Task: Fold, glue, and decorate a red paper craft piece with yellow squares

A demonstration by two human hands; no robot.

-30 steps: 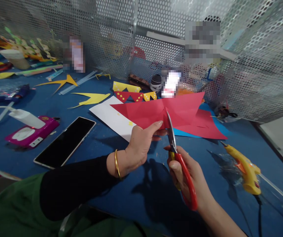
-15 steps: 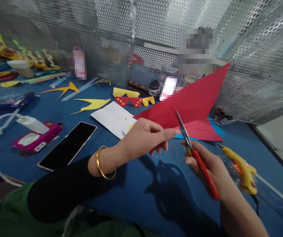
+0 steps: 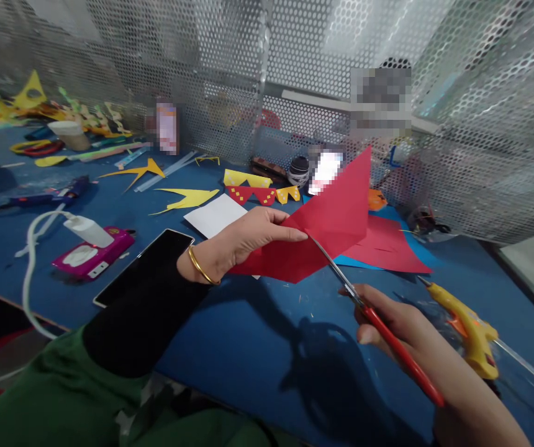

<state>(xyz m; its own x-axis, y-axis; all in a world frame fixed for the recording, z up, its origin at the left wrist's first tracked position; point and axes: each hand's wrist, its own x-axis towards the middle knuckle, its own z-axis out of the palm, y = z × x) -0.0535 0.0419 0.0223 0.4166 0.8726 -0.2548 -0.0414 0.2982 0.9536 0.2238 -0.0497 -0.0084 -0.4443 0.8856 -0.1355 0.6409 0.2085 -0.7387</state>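
Half a second ago the left hand [image 3: 257,233] hung free in front of the red sheet [image 3: 344,202]; now its grip pinches the sheet just beside the scissors' tips, thumb on the near side. The sheet, held up over the middle of the bench [image 3: 257,347], has turned: one part stands up toward the far edge, while another dips beneath the hand toward the near edge. I read this as a re-grip that steadies the paper for the cutting in hand.

The right hand [image 3: 400,313] is closed around the red-handled scissors [image 3: 397,348]; their blades look nearly together, with the tips meeting the paper, though whether they are biting into it I cannot tell. Farther right, a second red sheet [image 3: 397,245] lies over a blue sheet [image 3: 424,251].

As for containers, a pale-rimmed cup [image 3: 69,135] stands toward the bench's far left corner; whether its tan lower part is contents or wall cannot be told. A brown case [image 3: 269,167] lies near the middle of the far edge, its inside hidden
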